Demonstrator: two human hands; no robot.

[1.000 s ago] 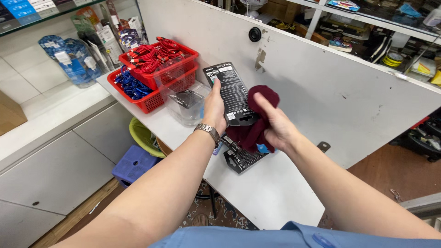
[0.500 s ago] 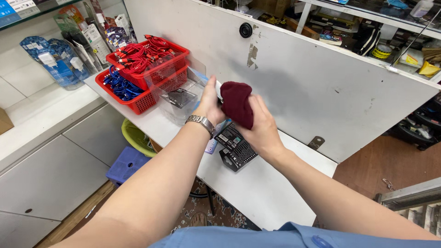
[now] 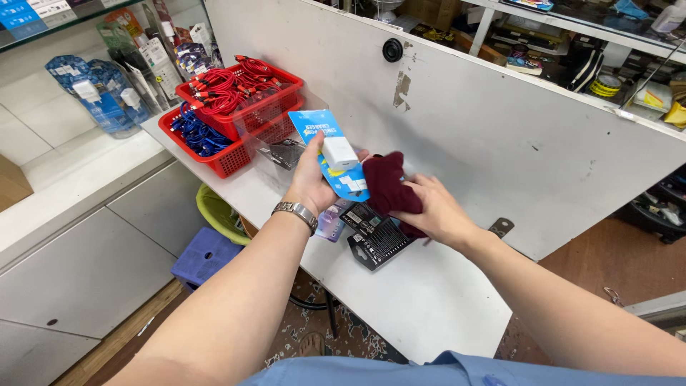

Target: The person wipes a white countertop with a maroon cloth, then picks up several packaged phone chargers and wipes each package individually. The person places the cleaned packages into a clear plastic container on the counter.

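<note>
My left hand (image 3: 309, 180), with a metal watch on the wrist, holds up a blue blister card with a white charger (image 3: 333, 153) on it. My right hand (image 3: 430, 211) grips a dark red cloth (image 3: 385, 184) and presses it against the card's right side. Both hands hover over a white table (image 3: 429, 300). Below them lie black flat packages (image 3: 379, 236) and a pale card (image 3: 330, 221).
Two stacked red baskets (image 3: 236, 121) with red and blue cables stand at the table's far left, a clear plastic box (image 3: 275, 154) beside them. A white panel (image 3: 500, 121) walls the table's far side. A green bin (image 3: 218, 213) and a purple stool (image 3: 204, 257) sit below.
The black package I held a second ago is down on the table. My left hand now holds the blue charger card, and the cloth has moved onto it.
</note>
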